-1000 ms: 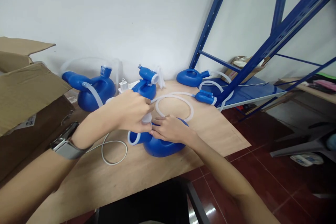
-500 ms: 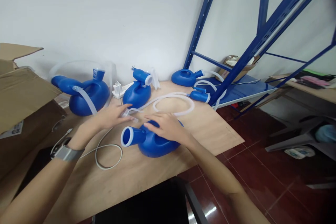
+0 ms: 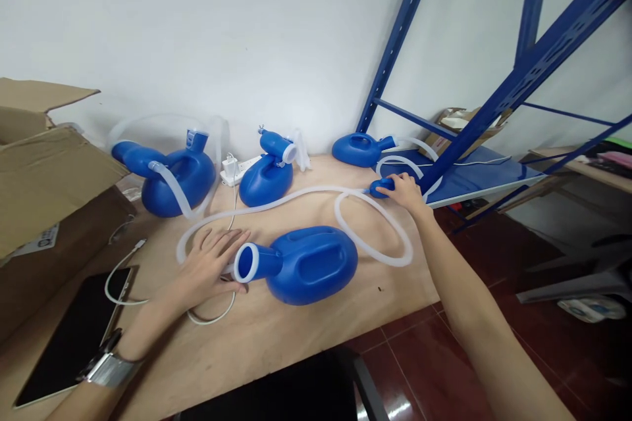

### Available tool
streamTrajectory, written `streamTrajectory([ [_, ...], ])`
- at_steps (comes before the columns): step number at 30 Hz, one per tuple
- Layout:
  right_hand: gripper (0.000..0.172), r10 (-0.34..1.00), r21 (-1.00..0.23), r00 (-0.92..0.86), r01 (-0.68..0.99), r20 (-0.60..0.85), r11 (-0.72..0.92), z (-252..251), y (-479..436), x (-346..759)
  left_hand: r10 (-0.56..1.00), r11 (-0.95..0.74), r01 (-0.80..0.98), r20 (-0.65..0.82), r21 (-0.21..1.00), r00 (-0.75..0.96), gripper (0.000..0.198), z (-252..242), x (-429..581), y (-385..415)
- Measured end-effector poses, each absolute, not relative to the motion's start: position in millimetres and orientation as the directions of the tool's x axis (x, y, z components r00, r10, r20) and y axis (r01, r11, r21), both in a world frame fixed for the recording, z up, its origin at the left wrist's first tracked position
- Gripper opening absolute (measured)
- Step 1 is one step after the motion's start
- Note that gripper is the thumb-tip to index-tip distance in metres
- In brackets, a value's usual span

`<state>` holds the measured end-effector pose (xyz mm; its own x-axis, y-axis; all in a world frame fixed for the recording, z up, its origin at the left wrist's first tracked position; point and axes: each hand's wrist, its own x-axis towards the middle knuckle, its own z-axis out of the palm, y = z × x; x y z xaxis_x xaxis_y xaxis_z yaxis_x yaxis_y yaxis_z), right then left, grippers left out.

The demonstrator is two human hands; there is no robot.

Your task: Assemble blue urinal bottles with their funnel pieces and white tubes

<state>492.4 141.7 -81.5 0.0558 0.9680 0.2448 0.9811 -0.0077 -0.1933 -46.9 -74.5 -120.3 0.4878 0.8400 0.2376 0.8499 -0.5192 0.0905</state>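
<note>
A blue plastic urinal bottle (image 3: 313, 266) lies at the middle of the table, its white-rimmed mouth pointing left. My left hand (image 3: 212, 263) is beside that mouth, fingers spread over one end of a clear hose (image 3: 281, 200); the hose end is partly hidden under it. The hose runs across the table behind the bottle and loops at the right. At its far end is a small blue receiver cup (image 3: 379, 189), and my right hand (image 3: 405, 192) is closed around it, covering most of it.
More blue bottles stand by the wall: one with a hose (image 3: 178, 184), one beside a power strip (image 3: 266, 181), one near the blue shelf frame (image 3: 358, 148). At the left are a cardboard box (image 3: 64, 177), a dark tablet (image 3: 74, 335) and a white cable (image 3: 111, 293).
My right hand has left the bottle and reached right to the receiver cup. My left hand has come nearer and lowered beside the bottle's mouth. The hose now stretches farther left, its loop shifted right.
</note>
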Motion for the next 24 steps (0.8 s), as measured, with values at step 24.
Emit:
streamTrajectory([
  [24,0.022,0.680,-0.047,-0.298,0.897,0.670,0.440,-28,69,307,0.926,-0.372,0.872,0.191,0.319,0.325,0.052,-93,-45,-25],
])
